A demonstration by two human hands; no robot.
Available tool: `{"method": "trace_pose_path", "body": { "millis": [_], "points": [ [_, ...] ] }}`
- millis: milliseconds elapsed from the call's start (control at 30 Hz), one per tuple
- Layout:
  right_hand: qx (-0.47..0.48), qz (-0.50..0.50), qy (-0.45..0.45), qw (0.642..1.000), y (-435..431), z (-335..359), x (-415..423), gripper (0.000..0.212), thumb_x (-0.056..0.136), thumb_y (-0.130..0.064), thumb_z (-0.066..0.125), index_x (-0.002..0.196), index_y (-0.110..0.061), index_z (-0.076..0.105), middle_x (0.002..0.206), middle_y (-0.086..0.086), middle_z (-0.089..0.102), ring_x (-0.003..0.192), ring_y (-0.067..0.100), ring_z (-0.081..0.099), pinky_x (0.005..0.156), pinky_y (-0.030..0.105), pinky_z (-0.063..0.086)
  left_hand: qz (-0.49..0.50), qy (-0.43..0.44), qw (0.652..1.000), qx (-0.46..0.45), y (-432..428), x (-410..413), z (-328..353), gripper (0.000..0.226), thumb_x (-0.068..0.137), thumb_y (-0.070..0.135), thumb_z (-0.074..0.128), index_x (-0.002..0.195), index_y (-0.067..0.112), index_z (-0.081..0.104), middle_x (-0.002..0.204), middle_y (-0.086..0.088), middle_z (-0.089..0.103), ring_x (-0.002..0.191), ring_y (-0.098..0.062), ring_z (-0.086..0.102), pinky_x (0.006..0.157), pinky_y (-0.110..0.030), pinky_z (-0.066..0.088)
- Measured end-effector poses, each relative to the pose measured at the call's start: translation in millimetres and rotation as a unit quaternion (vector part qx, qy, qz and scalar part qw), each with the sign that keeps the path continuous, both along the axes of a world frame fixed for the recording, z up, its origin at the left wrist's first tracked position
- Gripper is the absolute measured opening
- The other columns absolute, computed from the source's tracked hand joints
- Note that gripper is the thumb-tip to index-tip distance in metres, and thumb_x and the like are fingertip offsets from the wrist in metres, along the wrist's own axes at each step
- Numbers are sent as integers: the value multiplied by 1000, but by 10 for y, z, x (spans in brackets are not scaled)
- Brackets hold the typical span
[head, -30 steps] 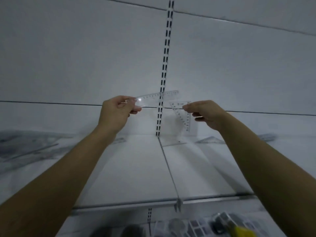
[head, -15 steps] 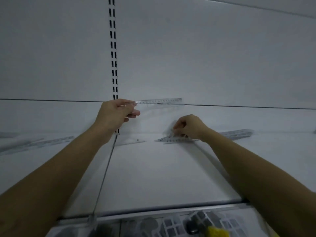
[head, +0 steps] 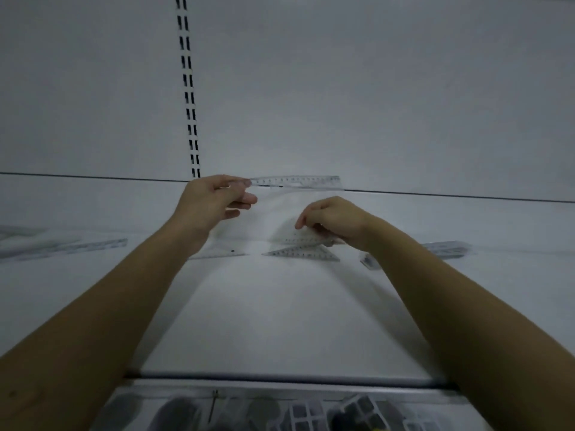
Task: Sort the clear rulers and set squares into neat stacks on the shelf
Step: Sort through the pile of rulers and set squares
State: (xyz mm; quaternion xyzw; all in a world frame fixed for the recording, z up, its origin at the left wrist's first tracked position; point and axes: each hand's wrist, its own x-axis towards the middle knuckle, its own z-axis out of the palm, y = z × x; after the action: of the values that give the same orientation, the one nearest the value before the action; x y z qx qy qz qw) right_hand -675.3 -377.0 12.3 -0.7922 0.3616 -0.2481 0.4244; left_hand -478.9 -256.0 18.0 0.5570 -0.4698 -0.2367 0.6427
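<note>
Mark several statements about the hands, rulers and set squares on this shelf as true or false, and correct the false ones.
1. The left hand pinches a clear ruler by one end. True.
2. That ruler lies flat on the shelf. False: it is held up in the air above the shelf.
3. The right hand is open, away from everything. False: its curled fingers are on a set square low over the shelf.
4. More rulers lie at the shelf's far left. True.
</note>
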Motion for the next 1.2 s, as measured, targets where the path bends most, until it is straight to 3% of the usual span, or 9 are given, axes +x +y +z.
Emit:
{"method": "trace_pose_path", "body": {
  "millis": [200,400,500,633,700,833,1000,1100,1200],
  "points": [
    [201,124,-112,965,-26,3,-316,27,91,6,52,116,9,61,98,19,63,87,27,62,78,34,58,-29,37,999,-26,-66,-172,30,14,95,17,57,102,12,68,83,-2,74,81,-13,69,78,-30,53],
    [-133,33,56,989,-114,-60,-286,10,84,-22,72,86,-12,73,80,5,62,74,15,55,69,28,49,-36,56,997,-31,-53,-245,-6,13,93,18,60,100,12,68,84,-3,74,81,-14,68,79,-30,54],
    [-129,35,70,989,-164,-104,-228,15,93,-17,60,89,-5,68,85,11,67,76,20,62,78,34,56,-28,56,998,-31,-29,-256,-48,13,92,18,60,100,13,69,84,-4,74,81,-15,69,78,-30,53],
    [-132,32,88,987,-204,-169,-175,18,93,-16,62,111,-15,61,74,6,64,58,16,59,60,24,55,-9,60,998,-29,-17,-231,-99,13,94,17,58,102,13,68,83,-2,74,81,-14,70,78,-29,53],
    [-134,-9,77,988,-247,-203,-132,24,86,-17,70,106,-10,59,68,2,64,53,13,57,52,16,47,-15,61,998,-21,-15,-239,-142,14,95,17,58,102,13,68,83,-3,74,82,-14,70,78,-29,52],
    [-215,-47,118,968,-311,-302,-46,15,81,-21,76,94,-15,70,92,0,67,78,11,57,58,6,37,-25,51,998,1,-21,-307,-248,16,95,17,56,105,10,68,85,-5,74,81,-15,69,78,-29,53],
    [-323,-62,255,909,-229,-361,26,38,87,-35,65,117,-12,64,119,8,57,110,26,53,91,32,44,-30,54,998,3,-37,-315,-291,15,96,17,56,101,12,68,82,-3,74,78,-13,69,77,-29,52],
    [-331,-72,308,889,-85,-129,-74,38,92,-34,59,118,-7,62,121,11,57,109,28,54,89,33,44,-33,65,997,9,-48,-312,-240,14,95,16,57,100,12,69,83,-4,75,79,-14,70,80,-31,53],
    [-299,-23,362,883,111,244,-387,30,91,-36,60,100,-10,72,99,4,71,90,20,66,82,27,47,-51,65,996,14,-101,-393,-157,13,94,16,58,101,12,69,85,-4,75,80,-14,70,80,-31,54]
  ]
}}
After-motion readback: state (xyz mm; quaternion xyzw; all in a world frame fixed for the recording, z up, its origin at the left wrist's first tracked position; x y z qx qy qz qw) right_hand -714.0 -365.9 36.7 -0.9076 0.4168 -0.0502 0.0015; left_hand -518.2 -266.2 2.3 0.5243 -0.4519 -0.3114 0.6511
